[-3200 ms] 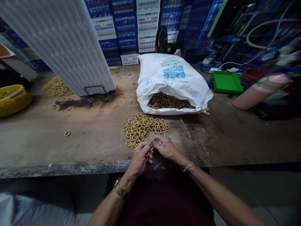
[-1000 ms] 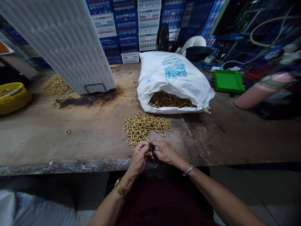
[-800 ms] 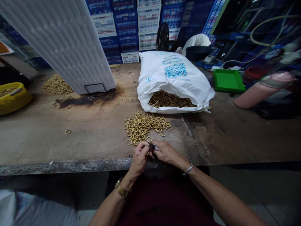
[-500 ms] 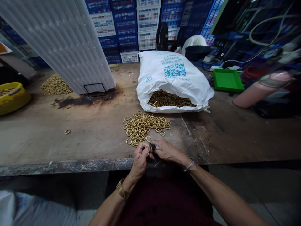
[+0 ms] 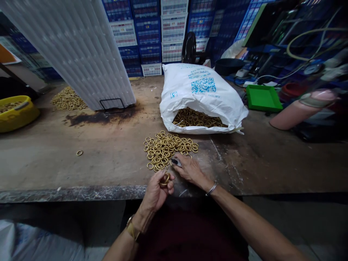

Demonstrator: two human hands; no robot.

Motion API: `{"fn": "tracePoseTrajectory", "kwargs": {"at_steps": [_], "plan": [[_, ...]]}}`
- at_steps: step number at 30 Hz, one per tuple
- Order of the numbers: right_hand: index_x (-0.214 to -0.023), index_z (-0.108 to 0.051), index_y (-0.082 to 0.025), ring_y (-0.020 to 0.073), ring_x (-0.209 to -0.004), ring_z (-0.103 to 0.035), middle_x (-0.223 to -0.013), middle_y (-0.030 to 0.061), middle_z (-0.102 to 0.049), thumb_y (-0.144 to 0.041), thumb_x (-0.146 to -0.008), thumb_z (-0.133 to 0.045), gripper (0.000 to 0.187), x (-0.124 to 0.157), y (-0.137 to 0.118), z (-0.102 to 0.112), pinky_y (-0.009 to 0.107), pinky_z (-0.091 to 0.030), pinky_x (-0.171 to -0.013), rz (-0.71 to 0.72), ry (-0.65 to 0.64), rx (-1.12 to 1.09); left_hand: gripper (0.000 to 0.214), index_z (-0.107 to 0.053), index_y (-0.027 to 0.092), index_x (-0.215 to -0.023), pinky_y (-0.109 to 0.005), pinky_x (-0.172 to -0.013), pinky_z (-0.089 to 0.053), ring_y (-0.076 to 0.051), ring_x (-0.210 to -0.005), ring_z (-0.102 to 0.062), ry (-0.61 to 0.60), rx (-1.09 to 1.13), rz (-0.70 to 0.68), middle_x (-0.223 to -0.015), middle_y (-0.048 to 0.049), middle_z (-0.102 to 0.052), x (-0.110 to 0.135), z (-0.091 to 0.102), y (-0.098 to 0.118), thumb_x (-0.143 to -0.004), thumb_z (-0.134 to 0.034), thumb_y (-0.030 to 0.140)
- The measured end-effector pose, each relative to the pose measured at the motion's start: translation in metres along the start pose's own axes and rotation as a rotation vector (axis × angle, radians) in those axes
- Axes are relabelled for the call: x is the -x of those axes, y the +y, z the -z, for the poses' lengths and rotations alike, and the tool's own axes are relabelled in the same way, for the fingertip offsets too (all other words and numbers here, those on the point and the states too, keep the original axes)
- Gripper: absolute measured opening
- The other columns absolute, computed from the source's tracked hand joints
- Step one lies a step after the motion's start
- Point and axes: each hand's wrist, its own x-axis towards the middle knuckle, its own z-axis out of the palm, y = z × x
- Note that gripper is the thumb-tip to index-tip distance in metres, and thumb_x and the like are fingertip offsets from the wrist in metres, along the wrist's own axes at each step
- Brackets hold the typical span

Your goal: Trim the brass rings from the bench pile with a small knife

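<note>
My left hand (image 5: pixel 155 192), palm turned up near the table's front edge, has its fingers curled around a few brass-coloured rings (image 5: pixel 164 179). Closed on a small dark-tipped tool (image 5: pixel 175 161), my right hand (image 5: pixel 191 172) reaches the near right edge of a loose ring pile (image 5: pixel 160 149). The exact kind of tool cannot be made out. Just behind the pile lies a white woven sack (image 5: pixel 174 81), its open mouth facing me and showing many more rings. One single ring (image 5: pixel 79 153) rests apart on the left.
On the wooden table (image 5: pixel 108 159) stand ribbed translucent panels (image 5: pixel 92 54) by a black wire holder (image 5: pixel 112 105). A yellow basin (image 5: pixel 19 117) and another ring heap (image 5: pixel 69 99) are left; a green tray (image 5: pixel 263 98) and pink bottle (image 5: pixel 296 112) are right. Stacked crates (image 5: pixel 148 34) line the back.
My hands have come apart. The right one moved forward with the tool to the pile's edge, while the left drew back slightly left and turned palm up, still holding rings.
</note>
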Motion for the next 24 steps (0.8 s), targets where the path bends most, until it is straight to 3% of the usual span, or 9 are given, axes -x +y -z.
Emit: {"fn": "tracePoseTrajectory", "kwargs": {"at_steps": [6,11,15,20,24], "plan": [[-0.097,-0.052,-0.019,0.0155,-0.073,-0.055,-0.089,0.0051,-0.062,-0.026,-0.081,-0.051,0.018,-0.006,-0.004,-0.001,0.024,-0.029,-0.060,-0.028,-0.082,0.055,0.022,-0.051,0.018,-0.083,-0.016,-0.041,-0.030,-0.007,-0.048,-0.047,-0.061,0.063,0.091,-0.068,0.0010,-0.056,0.002,0.006,0.001,-0.068,-0.066,0.025],[-0.091,-0.050,-0.019,0.0120,-0.061,-0.049,-0.073,0.0006,-0.058,-0.021,-0.078,-0.049,0.014,-0.005,0.001,0.001,0.022,-0.027,-0.055,-0.091,-0.059,-0.083,0.023,-0.052,0.014,-0.072,-0.016,-0.043,-0.034,-0.008,-0.057,-0.052,-0.027,0.155,0.145,-0.068,-0.0007,-0.055,-0.001,0.005,0.000,-0.065,-0.070,0.026],[-0.078,-0.046,-0.020,0.0091,-0.053,-0.043,-0.063,-0.0041,-0.050,-0.022,-0.074,-0.049,0.006,-0.002,-0.001,0.003,0.020,-0.031,-0.051,-0.213,0.014,-0.510,0.027,-0.050,0.015,-0.073,-0.017,-0.045,-0.038,-0.009,-0.059,-0.053,0.028,0.077,0.046,-0.070,0.0011,-0.055,-0.003,0.000,-0.004,-0.063,-0.072,0.026],[-0.081,-0.039,-0.022,0.0049,-0.034,-0.031,-0.053,-0.0093,-0.047,-0.038,-0.070,-0.056,0.026,0.007,-0.016,0.003,0.017,-0.024,-0.034,-0.447,-0.033,-1.155,0.041,-0.052,0.018,-0.089,-0.015,-0.039,-0.031,-0.006,-0.048,-0.047,0.109,-0.140,-0.101,-0.063,0.0047,-0.053,-0.007,-0.007,-0.012,-0.060,-0.073,0.039],[-0.080,-0.040,-0.021,0.0029,-0.033,-0.032,-0.055,-0.0090,-0.049,-0.043,-0.068,-0.060,0.032,0.013,-0.024,0.000,0.015,-0.022,-0.032,-0.430,-0.114,-1.304,0.035,-0.056,0.016,-0.083,-0.015,-0.037,-0.024,-0.003,-0.042,-0.037,0.129,-0.341,-0.222,-0.060,0.0043,-0.052,-0.013,-0.007,-0.017,-0.067,-0.068,0.045]]}}
